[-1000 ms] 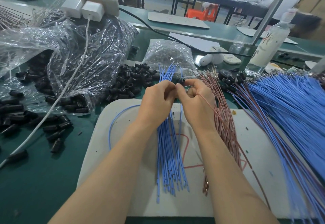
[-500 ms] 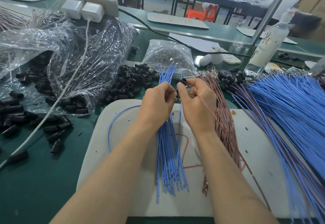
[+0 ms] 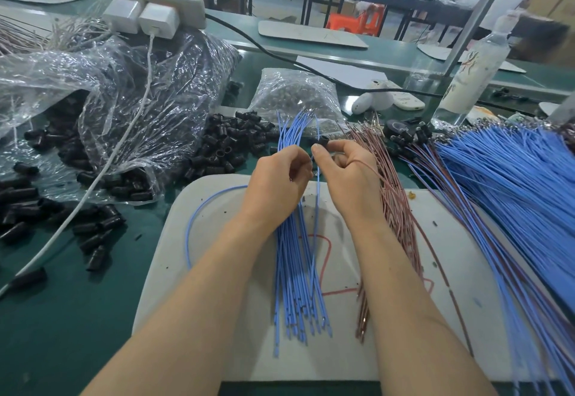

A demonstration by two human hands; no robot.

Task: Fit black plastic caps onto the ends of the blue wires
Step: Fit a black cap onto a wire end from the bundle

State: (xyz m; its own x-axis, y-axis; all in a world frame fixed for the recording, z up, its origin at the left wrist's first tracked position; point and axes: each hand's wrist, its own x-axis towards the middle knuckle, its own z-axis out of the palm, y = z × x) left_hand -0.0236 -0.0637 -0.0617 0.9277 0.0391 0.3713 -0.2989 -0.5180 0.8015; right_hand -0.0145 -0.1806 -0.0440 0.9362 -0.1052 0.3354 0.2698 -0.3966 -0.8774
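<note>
The left hand (image 3: 277, 177) is above the far edge of the white board (image 3: 217, 318), fingers curled closed around blue wires (image 3: 295, 271) from the bundle lying lengthwise on the board. The right hand (image 3: 345, 171), just beside it, pinches one black cap (image 3: 323, 141) between thumb and forefinger, remaining fingers curled. A heap of loose caps (image 3: 230, 146) lies beyond the board's far left corner

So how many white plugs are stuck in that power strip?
2. The first plug sits at the left end of the power strip; the second plug is right beside it, with a white cable running down from it. I see no others.
</note>
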